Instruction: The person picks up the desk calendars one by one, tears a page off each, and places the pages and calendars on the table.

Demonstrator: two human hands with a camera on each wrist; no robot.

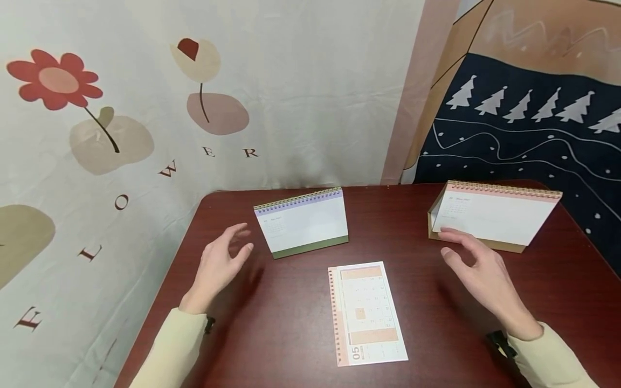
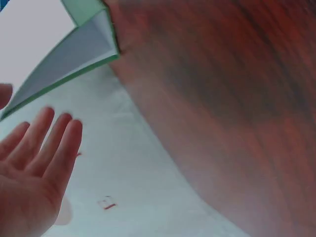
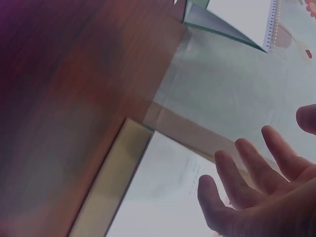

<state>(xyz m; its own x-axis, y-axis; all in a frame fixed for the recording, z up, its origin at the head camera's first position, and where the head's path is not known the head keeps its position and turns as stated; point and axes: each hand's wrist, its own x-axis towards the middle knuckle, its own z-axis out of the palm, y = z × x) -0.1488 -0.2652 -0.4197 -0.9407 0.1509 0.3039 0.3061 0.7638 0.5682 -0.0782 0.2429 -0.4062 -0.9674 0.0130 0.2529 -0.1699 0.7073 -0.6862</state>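
My left hand (image 1: 219,268) hovers over the table, just left of a green desk calendar (image 1: 305,222) with a purple top band and spiral binding. Its fingers are relaxed and hold nothing; the left wrist view shows them spread beside the calendar's green stand (image 2: 94,64). On the right, my right hand (image 1: 477,272) hangs in front of a tan desk calendar (image 1: 499,215) with a pink top band. Its thumb and fingers are apart and empty, and the fingertips overlap the calendar's lower left corner in the head view. A loose calendar page (image 1: 371,312) marked 05 lies flat between the hands.
The dark red wooden table (image 1: 291,323) has rounded back corners. Behind it hangs a pale cloth (image 1: 310,108) printed with flowers and letters. A dark printed cloth with white trees (image 1: 519,110) hangs at the right. Each wrist has a dark strap (image 1: 502,345).
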